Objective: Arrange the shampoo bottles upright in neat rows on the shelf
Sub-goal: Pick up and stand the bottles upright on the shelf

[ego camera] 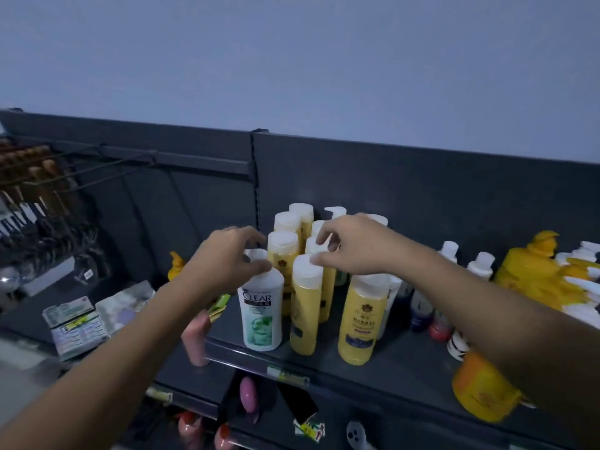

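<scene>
A white and green Clear shampoo bottle (261,315) stands upright at the front left of the dark shelf (328,365). My left hand (227,258) grips its white cap from above. To its right stands a yellow bottle with a white cap (304,319); the fingertips of my right hand (350,246) pinch that cap. Another yellow bottle (362,323) stands at the front right, partly under my right wrist. Behind them several more yellow bottles (282,251) stand upright in rows toward the back panel.
Small white-capped bottles (480,264) and large yellow pump bottles (532,267) crowd the shelf's right side. An orange jar (483,388) sits at the front right. A pink bottle (194,336) leans at the shelf's left end. Packets (78,326) and hanging utensils (35,196) lie left.
</scene>
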A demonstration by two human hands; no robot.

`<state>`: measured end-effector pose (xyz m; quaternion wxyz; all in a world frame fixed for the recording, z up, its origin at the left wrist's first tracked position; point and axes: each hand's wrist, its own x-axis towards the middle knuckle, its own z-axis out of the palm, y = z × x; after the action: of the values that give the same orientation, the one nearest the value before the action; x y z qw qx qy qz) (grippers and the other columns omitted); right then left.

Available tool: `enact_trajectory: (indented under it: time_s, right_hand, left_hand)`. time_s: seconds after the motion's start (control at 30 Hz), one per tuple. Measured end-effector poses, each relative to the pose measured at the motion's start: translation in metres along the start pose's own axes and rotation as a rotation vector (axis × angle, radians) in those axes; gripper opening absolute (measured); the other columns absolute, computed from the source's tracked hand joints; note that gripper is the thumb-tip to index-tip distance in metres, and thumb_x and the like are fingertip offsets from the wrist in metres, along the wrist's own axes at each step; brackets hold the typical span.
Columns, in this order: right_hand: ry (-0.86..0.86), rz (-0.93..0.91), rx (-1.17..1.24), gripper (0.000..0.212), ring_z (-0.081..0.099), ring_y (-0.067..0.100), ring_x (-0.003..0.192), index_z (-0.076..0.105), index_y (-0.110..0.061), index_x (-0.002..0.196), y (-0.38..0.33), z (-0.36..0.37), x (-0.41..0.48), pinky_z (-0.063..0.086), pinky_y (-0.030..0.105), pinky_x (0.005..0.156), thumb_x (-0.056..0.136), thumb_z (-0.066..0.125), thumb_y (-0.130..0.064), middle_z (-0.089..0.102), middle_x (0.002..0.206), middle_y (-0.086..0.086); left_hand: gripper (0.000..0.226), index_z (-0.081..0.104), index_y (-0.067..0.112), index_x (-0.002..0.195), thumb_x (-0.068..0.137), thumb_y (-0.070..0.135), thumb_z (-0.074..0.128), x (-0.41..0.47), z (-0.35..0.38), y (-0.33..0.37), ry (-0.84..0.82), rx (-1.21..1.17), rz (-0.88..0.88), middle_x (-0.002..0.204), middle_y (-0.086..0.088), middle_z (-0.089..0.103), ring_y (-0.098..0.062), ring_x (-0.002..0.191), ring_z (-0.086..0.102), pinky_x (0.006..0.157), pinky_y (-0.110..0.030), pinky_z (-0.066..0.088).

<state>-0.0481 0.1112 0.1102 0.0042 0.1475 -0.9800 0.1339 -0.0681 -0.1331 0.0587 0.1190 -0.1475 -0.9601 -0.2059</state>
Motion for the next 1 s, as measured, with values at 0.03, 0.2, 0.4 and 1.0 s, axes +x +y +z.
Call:
enact_trajectory:
  time_s: [0.03, 0.2, 0.4, 1.0]
  right_hand:
    - [-0.006, 0.008, -0.033, 0.049, 0.066, 0.013, 0.091, 0.068, -0.020, 0.118, -0.005, 0.009, 0.006, 0.057, 0.036, 0.081, 0.086, 0.066, -0.058, 0.072, 0.096, -0.004]
    - [-0.002, 0.077, -0.147, 0.057, 0.066, 0.021, 0.082, 0.067, -0.009, 0.101, -0.017, 0.043, 0.025, 0.054, 0.037, 0.066, 0.083, 0.068, -0.063, 0.069, 0.084, 0.005]
    - [0.024, 0.083, -0.130, 0.038, 0.058, 0.022, 0.073, 0.054, -0.013, 0.084, -0.022, 0.056, 0.036, 0.040, 0.031, 0.050, 0.075, 0.079, -0.039, 0.053, 0.075, 0.001]
    - [-0.042, -0.068, 0.100, 0.048, 0.067, 0.024, 0.093, 0.068, -0.011, 0.113, -0.039, 0.062, 0.069, 0.060, 0.043, 0.080, 0.075, 0.082, -0.036, 0.071, 0.101, 0.005]
  left_hand:
    - [0.039, 0.068, 0.029, 0.115, 0.080, 0.043, 0.077, 0.001, 0.003, -0.006, -0.009, -0.005, 0.001, 0.110, 0.005, 0.064, -0.011, 0.089, 0.065, 0.083, -0.039, 0.055]
    - [0.042, 0.066, 0.030, 0.119, 0.081, 0.044, 0.077, 0.007, 0.018, -0.021, -0.032, -0.018, 0.027, 0.111, 0.007, 0.060, -0.013, 0.094, 0.062, 0.083, -0.037, 0.054]
    - [0.029, 0.071, 0.022, 0.105, 0.080, 0.033, 0.080, -0.003, 0.026, -0.031, 0.087, -0.174, 0.006, 0.096, 0.010, 0.064, -0.011, 0.086, 0.064, 0.077, -0.036, 0.056]
    - [0.025, 0.073, 0.029, 0.105, 0.082, 0.026, 0.080, -0.039, -0.059, -0.018, 0.125, -0.197, 0.107, 0.097, 0.020, 0.067, 0.007, 0.090, 0.064, 0.065, -0.007, 0.046]
